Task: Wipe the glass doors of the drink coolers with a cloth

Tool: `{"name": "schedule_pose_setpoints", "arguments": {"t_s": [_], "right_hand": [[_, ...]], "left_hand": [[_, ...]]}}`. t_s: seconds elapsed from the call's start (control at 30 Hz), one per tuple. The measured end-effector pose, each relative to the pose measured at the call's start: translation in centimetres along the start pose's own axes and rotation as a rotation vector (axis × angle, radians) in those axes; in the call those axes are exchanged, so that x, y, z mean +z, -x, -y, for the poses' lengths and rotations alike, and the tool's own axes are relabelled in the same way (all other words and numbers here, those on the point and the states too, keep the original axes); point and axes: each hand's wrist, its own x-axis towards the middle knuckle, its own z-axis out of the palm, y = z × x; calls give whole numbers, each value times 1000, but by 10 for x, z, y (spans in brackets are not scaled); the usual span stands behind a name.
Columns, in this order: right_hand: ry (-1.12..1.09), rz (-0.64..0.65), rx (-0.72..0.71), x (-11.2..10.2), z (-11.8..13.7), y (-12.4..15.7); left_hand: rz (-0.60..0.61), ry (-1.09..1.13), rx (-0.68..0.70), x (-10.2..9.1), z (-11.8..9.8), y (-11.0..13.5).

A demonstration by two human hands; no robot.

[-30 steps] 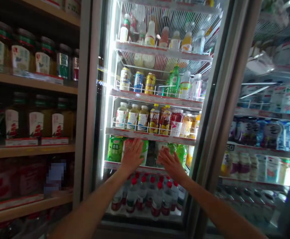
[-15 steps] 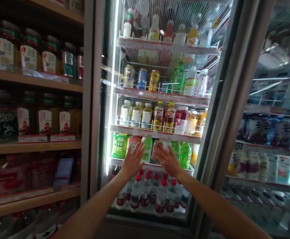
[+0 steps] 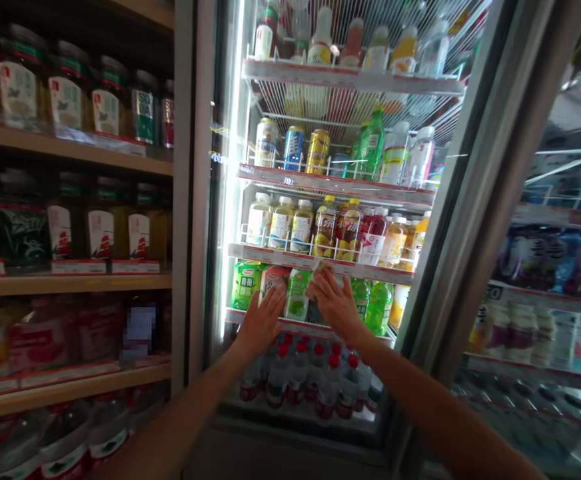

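In the middle of the head view, a tall glass-fronted drinks fridge [image 3: 320, 73] is lit from inside. My left hand [image 3: 262, 320] reaches forward with its palm toward the glass, fingers extended and holding nothing. It covers part of a red-labelled drink [image 3: 273, 279]. To its right, my right hand [image 3: 335, 303] presses a crumpled pale beige cloth [image 3: 323, 268] against the front, just under a shelf edge. Most of the cloth is hidden under the fingers. Between the hands shows a green-labelled drink [image 3: 298, 293]. Whether the left palm touches the glass I cannot tell.
Left of the fridge, wooden shelves [image 3: 70, 283] hold large jars and bottles. Several red-capped bottles [image 3: 300, 373] stand on the fridge's bottom level. A metal door frame [image 3: 475, 267] runs down the right side, with another stocked fridge section [image 3: 545, 300] beyond it.
My right hand has moved up with the cloth relative to the shelf, and the left hand slightly down and left. The view has shifted a little, bringing the fridge closer.
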Motion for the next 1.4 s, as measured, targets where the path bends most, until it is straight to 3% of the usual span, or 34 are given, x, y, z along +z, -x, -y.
{"name": "schedule_pose_setpoints", "arguments": {"t_s": [0.07,0.23,0.43,0.67,0.87,1.03,1.23,1.4], "right_hand": [[19,-18,17,0,1,-3],[-1,29,-173,3,8,12],[23,-41,83,-9,-8,-17],[-17,66,-190,-2,-1,37],[22,-19,109,-13,-22,22],[15,66,-70,-10,-22,64],[63,-19,149,-23,-50,54],[79,20,91,-24,-48,88]], "left_hand": [[0,-7,-2,-1,1,-1],[23,-2,-4,-2,2,0],[14,9,-9,-2,1,0],[10,27,-25,-6,-3,1],[-43,35,14,-5,-19,-5],[-68,27,72,-4,-35,-17],[-90,44,67,-6,-45,-32],[-111,55,109,-4,-57,-38]]}}
